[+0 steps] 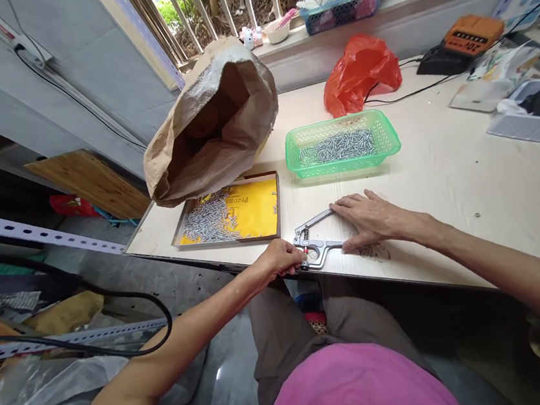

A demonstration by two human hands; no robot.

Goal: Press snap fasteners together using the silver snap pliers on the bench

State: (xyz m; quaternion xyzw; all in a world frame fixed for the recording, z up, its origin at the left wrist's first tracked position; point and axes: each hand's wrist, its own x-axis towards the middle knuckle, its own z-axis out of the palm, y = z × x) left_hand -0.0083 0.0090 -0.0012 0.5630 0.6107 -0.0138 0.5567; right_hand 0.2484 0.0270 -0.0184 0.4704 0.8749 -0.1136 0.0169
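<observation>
A silver hand-lever plier tool (318,250) with a C-shaped frame, a spring and a red-tipped part at its jaw lies at the table's front edge. Its two handles spread apart toward the right. My right hand (372,220) is on the handle ends, fingers at the upper one and thumb at the lower one. Close against the jaw, my left hand (283,257) is closed in a pinch; what its fingertips hold is too small and covered to make out. Left of the tool, a shallow tray (279,217) with a yellow bottom holds many small metal pieces (208,219).
Behind the tool stands a green plastic basket (344,167) of small metal pins (344,146). An open brown paper bag (172,155) leans over the tray's back. Farther off are a red plastic bag (357,75), an orange battery on a charger (473,36), and a grey bin (529,127).
</observation>
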